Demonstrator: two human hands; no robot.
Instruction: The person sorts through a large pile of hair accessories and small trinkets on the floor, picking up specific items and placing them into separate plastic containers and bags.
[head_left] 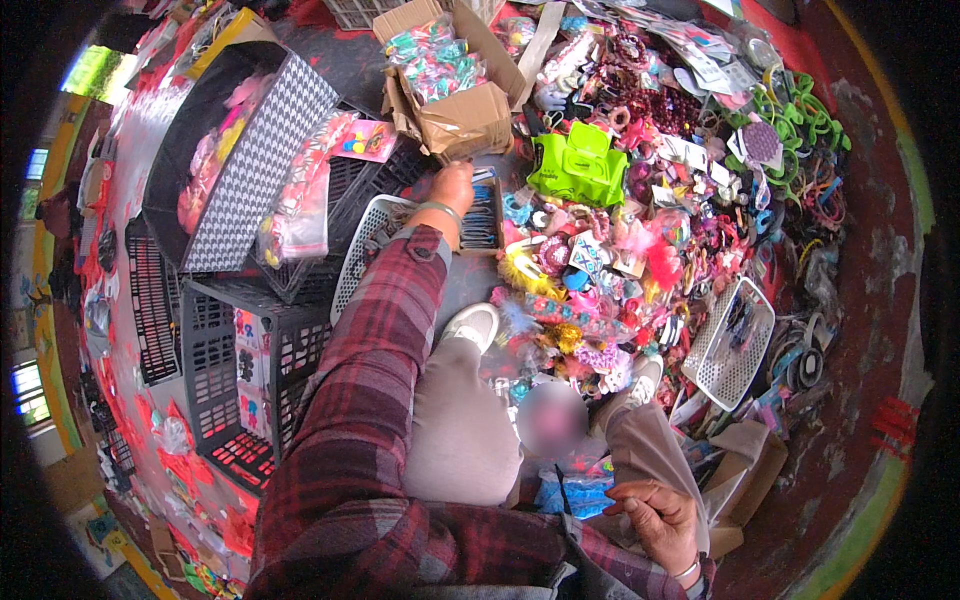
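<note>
My left hand (453,190) reaches far out, over the upper end of a narrow cardboard box (499,238) holding thin, dark blue pieces (481,215). Its fingertips are hidden behind the back of the hand, so their grip does not show. A grey-white perforated basket (352,262) lies just left of that wrist, partly under the plaid sleeve. Close to my body, above my right knee, my right hand (660,520) is closed with thumb and fingers together. Whatever it may hold is too small to make out. Below it lies a blue plastic packet (575,491).
A large heap of hair ties and trinkets (600,290) covers the floor, with a green wipes pack (580,165) on it. A white basket (733,345) stands right. Black crates (225,345) and a houndstooth box (262,160) stand left. An open carton (465,125) of packets stands ahead.
</note>
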